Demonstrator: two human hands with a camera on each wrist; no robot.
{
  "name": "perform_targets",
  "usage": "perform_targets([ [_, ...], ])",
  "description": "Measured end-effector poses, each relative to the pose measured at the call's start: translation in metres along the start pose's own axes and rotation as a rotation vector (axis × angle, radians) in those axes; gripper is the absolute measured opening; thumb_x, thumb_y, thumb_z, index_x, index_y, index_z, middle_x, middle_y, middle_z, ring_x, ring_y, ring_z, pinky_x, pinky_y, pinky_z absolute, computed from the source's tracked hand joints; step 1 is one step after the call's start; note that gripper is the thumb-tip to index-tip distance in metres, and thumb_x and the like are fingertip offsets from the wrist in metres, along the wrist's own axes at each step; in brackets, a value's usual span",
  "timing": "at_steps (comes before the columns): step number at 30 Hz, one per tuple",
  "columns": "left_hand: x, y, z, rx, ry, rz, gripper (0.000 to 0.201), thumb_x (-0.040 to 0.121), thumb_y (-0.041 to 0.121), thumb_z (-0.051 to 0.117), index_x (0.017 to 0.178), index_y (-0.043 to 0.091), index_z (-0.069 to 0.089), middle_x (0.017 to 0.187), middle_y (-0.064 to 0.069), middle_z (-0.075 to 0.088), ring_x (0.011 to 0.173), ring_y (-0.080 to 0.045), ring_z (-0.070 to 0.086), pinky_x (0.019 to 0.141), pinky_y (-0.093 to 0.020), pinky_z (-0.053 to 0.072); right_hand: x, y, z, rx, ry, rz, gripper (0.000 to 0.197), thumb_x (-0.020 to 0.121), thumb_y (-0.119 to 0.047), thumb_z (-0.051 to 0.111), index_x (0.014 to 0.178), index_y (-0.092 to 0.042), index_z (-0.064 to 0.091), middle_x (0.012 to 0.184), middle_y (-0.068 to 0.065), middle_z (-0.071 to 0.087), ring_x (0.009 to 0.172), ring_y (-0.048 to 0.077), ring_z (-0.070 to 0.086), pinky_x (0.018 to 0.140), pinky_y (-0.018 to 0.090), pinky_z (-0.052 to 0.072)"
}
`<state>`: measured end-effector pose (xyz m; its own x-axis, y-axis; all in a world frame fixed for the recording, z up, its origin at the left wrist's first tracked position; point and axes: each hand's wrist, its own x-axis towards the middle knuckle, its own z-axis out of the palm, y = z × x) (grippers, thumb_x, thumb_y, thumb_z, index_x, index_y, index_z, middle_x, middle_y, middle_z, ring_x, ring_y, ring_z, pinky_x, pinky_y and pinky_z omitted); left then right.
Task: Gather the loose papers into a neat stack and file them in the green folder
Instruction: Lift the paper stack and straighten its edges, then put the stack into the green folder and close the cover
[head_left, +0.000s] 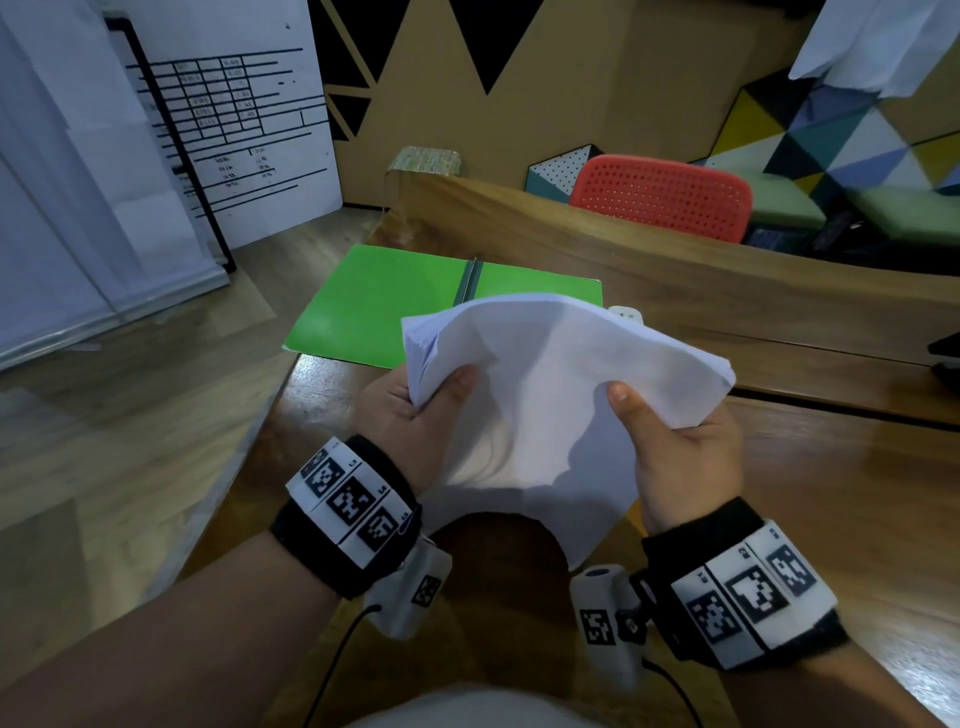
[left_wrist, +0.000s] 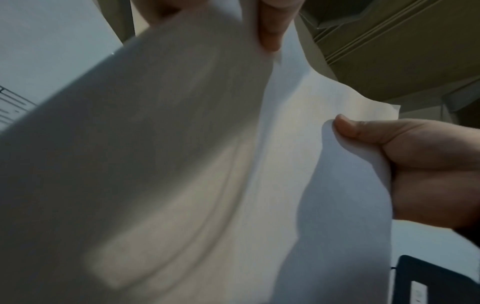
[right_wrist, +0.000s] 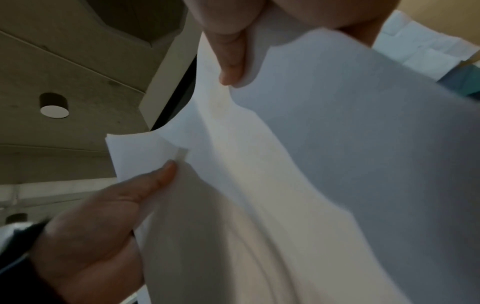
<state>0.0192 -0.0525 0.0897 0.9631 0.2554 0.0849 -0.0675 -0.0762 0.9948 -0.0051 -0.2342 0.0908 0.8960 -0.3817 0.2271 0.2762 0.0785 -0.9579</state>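
Note:
A stack of white papers (head_left: 540, 384) hangs bowed above the wooden table, held between both hands. My left hand (head_left: 415, 405) grips its left edge, thumb on top. My right hand (head_left: 670, 431) grips the right edge the same way. Beyond the papers the green folder (head_left: 374, 306) lies open flat on the table, its metal spine clip (head_left: 467, 280) showing; its right leaf is partly hidden by the papers. In the left wrist view the papers (left_wrist: 182, 164) fill the picture, with the right hand (left_wrist: 428, 164) at the far edge. In the right wrist view the left hand (right_wrist: 103, 236) pinches the papers (right_wrist: 311, 164).
The wooden table (head_left: 779, 467) runs right, with a raised wooden ledge (head_left: 675, 280) behind the folder. A red perforated chair back (head_left: 660, 195) stands beyond it. A white board with printed tables (head_left: 228, 119) leans at left over the wood floor (head_left: 104, 441). A small white object (head_left: 626, 313) lies by the folder.

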Motion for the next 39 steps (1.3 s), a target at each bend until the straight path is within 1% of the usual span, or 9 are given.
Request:
perform_targets([
  [4, 0.004, -0.003, 0.002, 0.020, -0.002, 0.008, 0.013, 0.068, 0.037, 0.069, 0.057, 0.045, 0.068, 0.052, 0.026, 0.064, 0.054, 0.002, 0.059, 0.071, -0.038, 0.055, 0.001, 0.002, 0.001, -0.007, 0.012, -0.005, 0.033, 0.077, 0.003, 0.069, 0.085, -0.028, 0.067, 0.078, -0.020, 0.074, 0.081, -0.001, 0.068, 0.080, 0.022, 0.056],
  [8, 0.006, -0.005, 0.004, 0.008, 0.018, 0.003, 0.014, 0.068, 0.035, 0.071, 0.056, 0.042, 0.068, 0.049, 0.024, 0.063, 0.059, -0.010, 0.058, 0.069, -0.035, 0.053, 0.003, 0.004, -0.001, 0.002, 0.010, -0.002, 0.031, 0.077, 0.002, 0.069, 0.086, -0.027, 0.068, 0.079, -0.017, 0.074, 0.083, 0.004, 0.069, 0.084, 0.029, 0.055],
  [14, 0.008, -0.014, 0.000, 0.055, -0.020, -0.009, 0.021, 0.070, 0.033, 0.076, 0.055, 0.046, 0.067, 0.050, 0.026, 0.063, 0.050, 0.002, 0.059, 0.067, -0.035, 0.054, 0.006, 0.008, -0.004, 0.007, -0.040, 0.066, 0.024, 0.057, -0.023, 0.077, 0.080, -0.029, 0.073, 0.083, -0.015, 0.075, 0.090, 0.010, 0.070, 0.086, 0.033, 0.055],
  [17, 0.010, -0.015, -0.002, 0.087, -0.039, -0.020, 0.015, 0.069, 0.037, 0.076, 0.057, 0.043, 0.068, 0.048, 0.022, 0.064, 0.051, 0.000, 0.060, 0.069, -0.039, 0.056, 0.008, 0.013, -0.007, -0.024, -0.047, 0.098, 0.022, 0.065, -0.011, 0.079, 0.079, -0.025, 0.071, 0.077, -0.017, 0.075, 0.090, 0.010, 0.070, 0.081, 0.033, 0.054],
  [21, 0.012, -0.014, -0.001, 0.033, 0.011, 0.010, 0.016, 0.068, 0.036, 0.075, 0.054, 0.034, 0.068, 0.046, 0.020, 0.061, 0.051, 0.000, 0.056, 0.057, -0.028, 0.054, 0.011, 0.010, -0.006, 0.036, -0.071, 0.062, 0.039, 0.043, -0.041, 0.083, 0.081, -0.036, 0.076, 0.089, -0.013, 0.076, 0.090, 0.008, 0.071, 0.079, 0.025, 0.057],
  [27, 0.013, -0.043, 0.005, 0.069, -0.018, -0.047, 0.021, 0.073, 0.022, 0.076, 0.060, 0.028, 0.061, 0.045, 0.030, 0.059, 0.047, 0.014, 0.056, 0.047, -0.006, 0.045, 0.015, 0.024, -0.009, -0.036, -0.056, 0.082, 0.031, 0.071, -0.001, 0.073, 0.082, -0.029, 0.065, 0.069, -0.026, 0.071, 0.070, -0.009, 0.067, 0.061, 0.007, 0.051],
  [30, 0.019, -0.055, 0.006, 0.125, -0.044, -0.081, 0.024, 0.071, 0.025, 0.076, 0.059, 0.031, 0.057, 0.042, 0.034, 0.056, 0.047, 0.019, 0.055, 0.047, -0.005, 0.045, 0.024, 0.033, -0.011, -0.026, -0.080, 0.144, 0.025, 0.055, -0.027, 0.083, 0.077, -0.028, 0.071, 0.075, -0.023, 0.073, 0.074, -0.005, 0.068, 0.064, 0.009, 0.053],
  [34, 0.052, -0.050, 0.014, 0.109, -0.056, -0.202, 0.027, 0.072, 0.019, 0.077, 0.054, 0.022, 0.058, 0.034, 0.025, 0.054, 0.036, 0.011, 0.051, 0.039, -0.007, 0.041, 0.048, 0.054, -0.017, -0.122, -0.190, 0.198, 0.065, 0.023, -0.066, 0.083, 0.079, -0.032, 0.076, 0.087, -0.018, 0.075, 0.082, -0.001, 0.070, 0.069, 0.014, 0.056],
  [39, 0.127, -0.029, 0.029, 0.037, -0.154, -0.239, 0.017, 0.076, 0.011, 0.073, 0.062, 0.016, 0.064, 0.038, 0.015, 0.060, 0.040, -0.003, 0.056, 0.045, -0.016, 0.048, 0.094, 0.068, -0.009, -0.164, -0.288, 0.202, 0.059, 0.046, -0.056, 0.084, 0.095, -0.025, 0.070, 0.090, -0.022, 0.074, 0.087, -0.006, 0.068, 0.070, 0.008, 0.051],
])
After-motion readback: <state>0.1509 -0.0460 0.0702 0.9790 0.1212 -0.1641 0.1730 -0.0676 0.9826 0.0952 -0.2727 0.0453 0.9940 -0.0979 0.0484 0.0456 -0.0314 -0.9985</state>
